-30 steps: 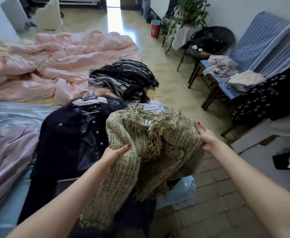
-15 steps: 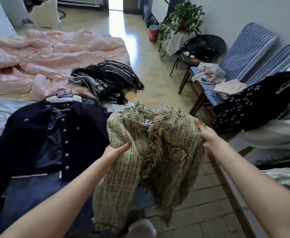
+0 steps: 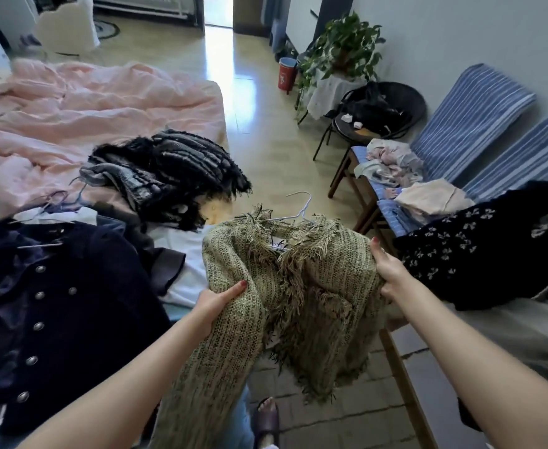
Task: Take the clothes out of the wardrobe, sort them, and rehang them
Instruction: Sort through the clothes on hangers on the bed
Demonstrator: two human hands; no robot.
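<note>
The left hand (image 3: 212, 304) has its thumb laid over the top and its fingers curled under the left shoulder of a green jacket (image 3: 285, 286), gripping it. The right hand (image 3: 387, 273) pinches the jacket's right shoulder, thumb on top, fingers hidden behind the knit. The jacket hangs between the hands, off the bed's near right corner, above the tiled floor (image 3: 331, 413); its fringed collar sits on a white hanger (image 3: 300, 209) whose hook rises behind it. On the bed (image 3: 181, 280), at the near edge, a navy jacket (image 3: 55, 306) with metal buttons lies flat on its own hanger. Further up the right edge lies a black-and-grey pile (image 3: 172, 173), touching a pink duvet (image 3: 88, 105). Right of the right hand, a dark printed garment (image 3: 467, 247) lies draped; beyond it, folded clothes rest on a striped chair (image 3: 467, 124).
</note>
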